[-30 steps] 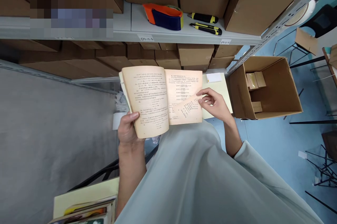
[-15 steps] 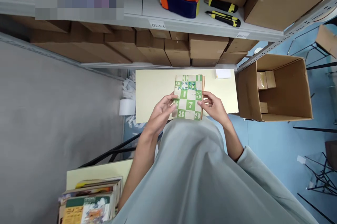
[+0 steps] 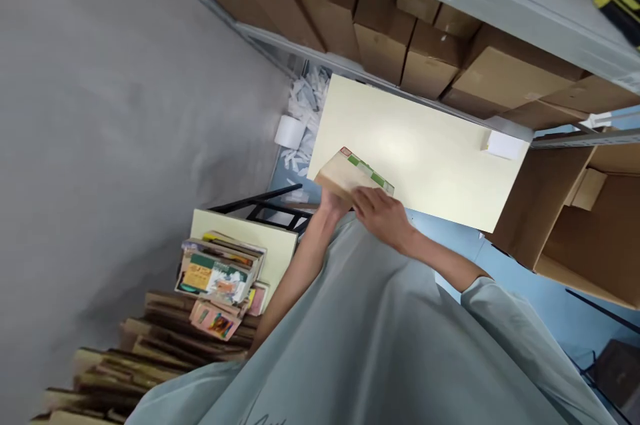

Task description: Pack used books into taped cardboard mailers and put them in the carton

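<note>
Steady the green-checked book (image 3: 345,175) by the left corner of the bench's (image 3: 440,165) near edge, curling right hand (image 3: 381,215) fingers on its nearer side. Support with the left hand (image 3: 334,202); cannot tell its hidden fingers' grip. Press lightly, avoiding creases.

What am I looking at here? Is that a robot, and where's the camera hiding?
No robot, just a person using bare hands! The camera sits on the person's head, looking forward and down, so you see what's in front of them, even their pale shirt. The right hand holds a green-and-white book; the left hand is at its lower edge, fingers mostly hidden. Beyond is a cream tabletop with a small white object on it. More books are piled at the left.
</note>
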`<state>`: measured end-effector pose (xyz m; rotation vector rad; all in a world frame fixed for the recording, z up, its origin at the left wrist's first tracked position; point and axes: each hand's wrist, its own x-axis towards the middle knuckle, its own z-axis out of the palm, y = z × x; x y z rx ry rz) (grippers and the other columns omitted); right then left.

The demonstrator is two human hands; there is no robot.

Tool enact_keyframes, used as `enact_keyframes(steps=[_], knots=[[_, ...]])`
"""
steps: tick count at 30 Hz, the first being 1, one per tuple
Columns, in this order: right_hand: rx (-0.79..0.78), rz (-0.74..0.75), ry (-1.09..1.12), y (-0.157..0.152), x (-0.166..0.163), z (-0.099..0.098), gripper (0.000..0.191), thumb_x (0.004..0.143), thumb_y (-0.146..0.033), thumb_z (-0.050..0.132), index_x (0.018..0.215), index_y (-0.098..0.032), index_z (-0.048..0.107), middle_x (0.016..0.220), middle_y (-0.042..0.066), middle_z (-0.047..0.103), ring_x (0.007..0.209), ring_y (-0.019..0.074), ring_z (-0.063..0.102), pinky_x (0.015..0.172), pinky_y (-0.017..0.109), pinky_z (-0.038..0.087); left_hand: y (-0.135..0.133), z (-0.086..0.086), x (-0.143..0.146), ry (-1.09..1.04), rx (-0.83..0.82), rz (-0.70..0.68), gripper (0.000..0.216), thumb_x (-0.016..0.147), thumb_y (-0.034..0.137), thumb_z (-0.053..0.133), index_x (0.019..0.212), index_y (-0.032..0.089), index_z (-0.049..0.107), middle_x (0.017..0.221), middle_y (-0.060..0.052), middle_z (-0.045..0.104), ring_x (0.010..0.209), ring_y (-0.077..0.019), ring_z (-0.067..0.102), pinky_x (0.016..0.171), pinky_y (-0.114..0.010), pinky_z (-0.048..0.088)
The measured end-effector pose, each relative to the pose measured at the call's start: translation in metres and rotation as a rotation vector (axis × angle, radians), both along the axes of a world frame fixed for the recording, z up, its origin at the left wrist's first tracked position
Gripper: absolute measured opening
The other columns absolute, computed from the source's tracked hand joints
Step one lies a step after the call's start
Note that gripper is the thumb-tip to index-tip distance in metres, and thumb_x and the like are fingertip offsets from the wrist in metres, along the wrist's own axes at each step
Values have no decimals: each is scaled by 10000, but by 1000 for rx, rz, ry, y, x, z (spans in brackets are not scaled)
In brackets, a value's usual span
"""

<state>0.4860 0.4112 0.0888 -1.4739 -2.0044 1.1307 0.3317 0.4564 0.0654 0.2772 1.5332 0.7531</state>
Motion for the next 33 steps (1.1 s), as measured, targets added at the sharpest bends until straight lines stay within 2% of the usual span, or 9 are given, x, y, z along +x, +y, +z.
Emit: enact_keyframes(steps=[3, 8, 12, 16, 20, 24, 28, 31, 33], knots=[[-145, -199, 191, 49, 3, -34, 332, 1016, -418, 707, 1316, -285, 759, 1312, 118, 794, 1195, 293, 726, 990, 426, 641, 12, -27, -29, -193, -49, 164, 381, 925, 513, 577, 1065, 201, 747, 1294, -114, 805, 1298, -288, 719, 1089, -427, 583], [-485, -616, 478, 130, -1, -118, 617, 789, -657, 836, 1190, -195, 754, 1107, 115, 819, 1002, 254, 753, 854, 408, 655, 13, -64, -94, -316, -8, 297, 408, 915, 453, 641, 1246, 231, 728, 1596, -128, 651, 1471, -309, 605, 1239, -464, 460], [-464, -782, 464, 165, -24, -170, 694, 761, -695, 826, 1244, -217, 683, 1182, 105, 791, 1059, 245, 745, 827, 387, 654, 21, -99, -134, -300, -58, 356, 375, 926, 414, 649, 1246, 240, 734, 1603, -128, 648, 1525, -305, 568, 1294, -480, 398], [-394, -848, 391, 185, -49, -201, 608, 855, -654, 739, 1269, -226, 618, 1235, 112, 742, 1146, 237, 719, 884, 400, 654, 38, -134, -161, -321, -106, 406, 393, 929, 387, 672, 1277, 217, 737, 1565, -150, 673, 1514, -311, 587, 1312, -487, 397], [-292, -841, 138, 195, -62, -201, 426, 942, -561, 657, 1200, -229, 589, 1223, 122, 675, 1188, 252, 684, 989, 472, 636, 56, -162, -188, -333, -130, 462, 431, 946, 370, 665, 1327, 177, 722, 1517, -173, 702, 1462, -314, 639, 1297, -479, 435], [93, -678, -198, 212, -94, -173, 280, 1021, -481, 586, 1198, -263, 572, 1333, 130, 579, 1313, 283, 618, 1093, 537, 583, 70, -199, -219, -297, -184, 530, 380, 978, 398, 658, 1295, 201, 727, 1480, -146, 734, 1442, -304, 658, 1265, -436, 478], [270, -311, -388, 251, -174, -155, 224, 1109, -432, 464, 1168, -269, 606, 1238, 106, 606, 1294, 296, 644, 1082, 566, 584, 72, -252, -241, -255, -255, 614, 335, 996, 433, 651, 1258, 240, 733, 1421, -114, 769, 1408, -287, 683, 1214, -416, 522], [224, 72, -438, 285, -246, -166, 190, 1130, -364, 459, 1147, -282, 629, 1241, 118, 649, 1302, 290, 641, 1142, 525, 552, 66, -300, -248, -217, -269, 629, 323, 985, 457, 675, 1220, 244, 735, 1328, -104, 800, 1327, -283, 725, 1147, -426, 561], [32, 398, -519, 303, -286, -189, 157, 1113, -290, 501, 1160, -293, 650, 1268, 114, 691, 1255, 276, 669, 1133, 462, 559, 60, -335, -251, -168, -296, 611, 263, 952, 419, 717, 1146, 243, 735, 1247, -93, 814, 1272, -278, 740, 1104, -416, 573]])
